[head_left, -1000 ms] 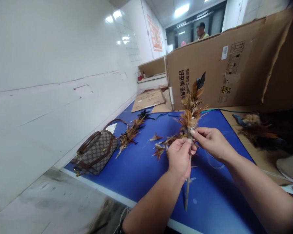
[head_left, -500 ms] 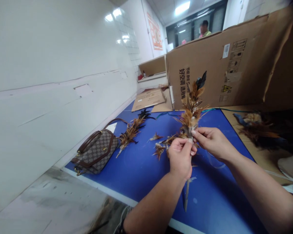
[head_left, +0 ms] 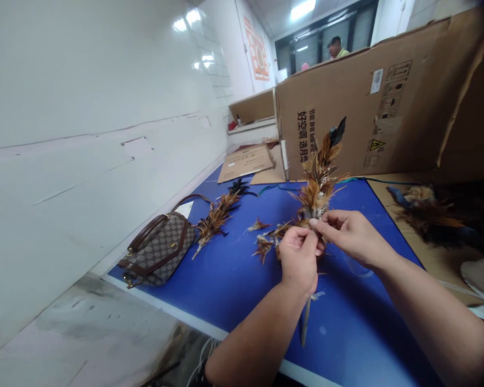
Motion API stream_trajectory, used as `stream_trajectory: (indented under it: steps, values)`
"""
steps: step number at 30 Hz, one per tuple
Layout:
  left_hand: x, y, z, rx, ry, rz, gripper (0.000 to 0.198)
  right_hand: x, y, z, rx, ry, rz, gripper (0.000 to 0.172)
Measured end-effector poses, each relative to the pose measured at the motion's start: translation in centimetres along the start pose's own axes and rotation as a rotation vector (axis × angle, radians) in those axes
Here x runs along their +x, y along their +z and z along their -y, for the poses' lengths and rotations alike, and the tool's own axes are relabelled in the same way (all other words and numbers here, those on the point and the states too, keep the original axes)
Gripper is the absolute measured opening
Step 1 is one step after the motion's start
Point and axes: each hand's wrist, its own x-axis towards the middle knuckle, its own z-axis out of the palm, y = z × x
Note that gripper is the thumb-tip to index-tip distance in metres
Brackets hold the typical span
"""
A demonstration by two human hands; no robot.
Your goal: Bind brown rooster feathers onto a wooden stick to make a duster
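Note:
Upright over the blue table I hold a feathered stick (head_left: 315, 188), covered in brown feathers with a dark tuft at its tip. My left hand (head_left: 300, 260) is closed around its lower part, and the bare stick end pokes out below that fist. At the base of the feathers, my right hand (head_left: 349, 236) pinches with thumb and finger; whatever small piece lies between them is hidden. Loose brown feathers (head_left: 264, 247) lie just left of my hands. Farther left rests a second feathered stick (head_left: 216, 217), also brown with a dark tip.
A patterned handbag (head_left: 161, 250) sits at the left edge of the blue table (head_left: 242, 290), by the white wall. A big cardboard box (head_left: 347, 118) stands behind. More dark feathers (head_left: 431, 215) lie on cardboard at right. Beyond the box is a person (head_left: 339, 51).
The feathered stick has tilted slightly, its tip shifting right and its bottom end left. My right thumb has moved a little left, closer to my left fingers.

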Motion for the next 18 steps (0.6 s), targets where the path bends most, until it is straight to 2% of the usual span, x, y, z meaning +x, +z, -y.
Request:
stream_trajectory:
  steps: [4,8,14,18]
  values:
    - [-0.33,0.08,0.10,0.049,0.001,0.003,0.030,0.19,-0.15,-0.13,-0.172,0.002,-0.114,0.052]
    - [-0.68,0.12,0.10,0.097,0.007,-0.003,0.028,0.33,-0.60,-0.25,-0.311,-0.009,-0.156,0.054]
    - [-0.78,0.11,0.20,0.102,0.003,-0.002,0.026,0.20,-0.77,0.06,-0.310,-0.030,-0.120,0.051]
    - [-0.77,0.01,-0.06,0.053,-0.028,0.039,0.026,-0.11,-0.71,0.60,-0.187,-0.013,-0.085,0.047]
